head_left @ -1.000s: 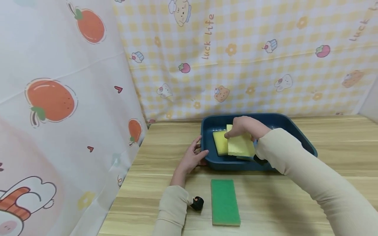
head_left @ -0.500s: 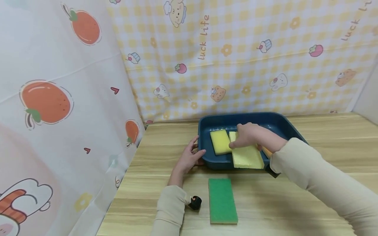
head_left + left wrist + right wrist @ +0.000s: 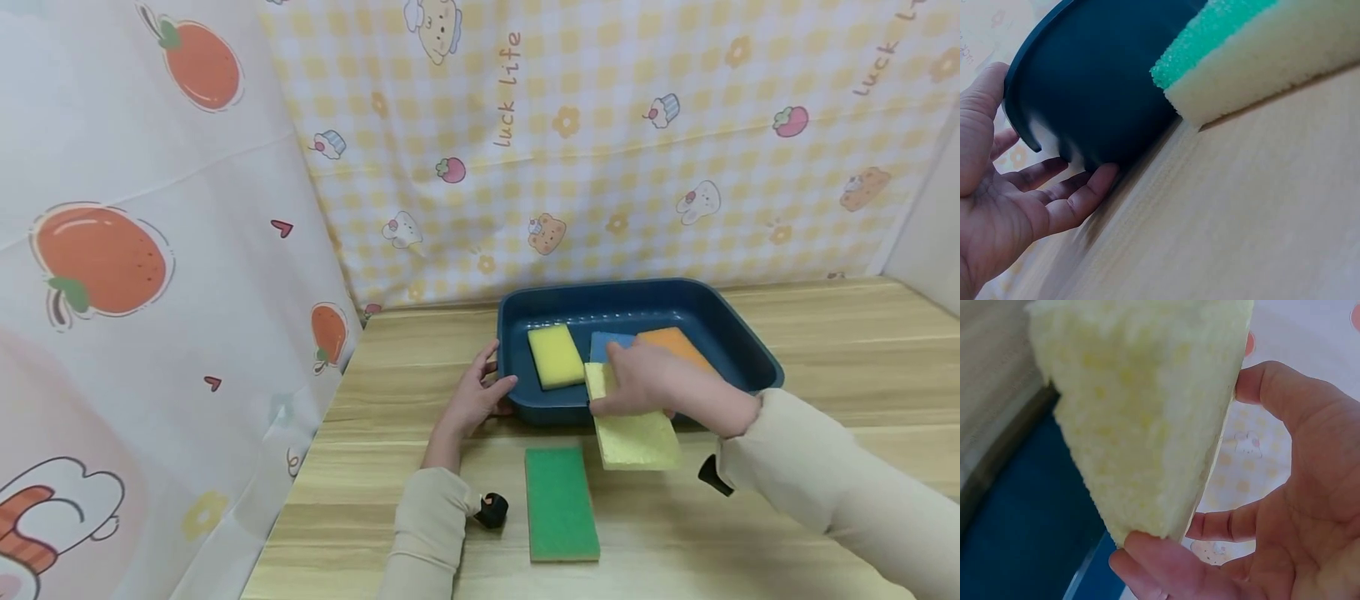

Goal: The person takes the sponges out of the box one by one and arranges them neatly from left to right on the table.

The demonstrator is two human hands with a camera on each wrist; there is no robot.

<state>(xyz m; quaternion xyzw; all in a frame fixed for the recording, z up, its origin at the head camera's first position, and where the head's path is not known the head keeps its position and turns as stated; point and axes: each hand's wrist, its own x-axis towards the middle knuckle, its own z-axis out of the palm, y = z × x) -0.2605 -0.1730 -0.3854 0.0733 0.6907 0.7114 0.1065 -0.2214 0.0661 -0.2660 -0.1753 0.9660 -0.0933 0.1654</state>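
Note:
My right hand holds a pale yellow sponge just in front of the dark blue bin. In the right wrist view, thumb and fingers pinch the edges of this sponge. My left hand grips the bin's left end; the left wrist view has the thumb at the rim and fingers against the outer wall. Inside the bin lie a yellow sponge, a blue sponge and an orange sponge, the latter two partly hidden by my right hand.
A sponge with a green top lies on the wooden table before the bin, left of the held sponge. Patterned cloth hangs behind and at the left. Black wrist mounts stick out from both sleeves.
My right hand has brought the pale yellow sponge out of the bin, over its front rim and toward me. The blue and orange sponges have come into sight. My left hand keeps its hold.

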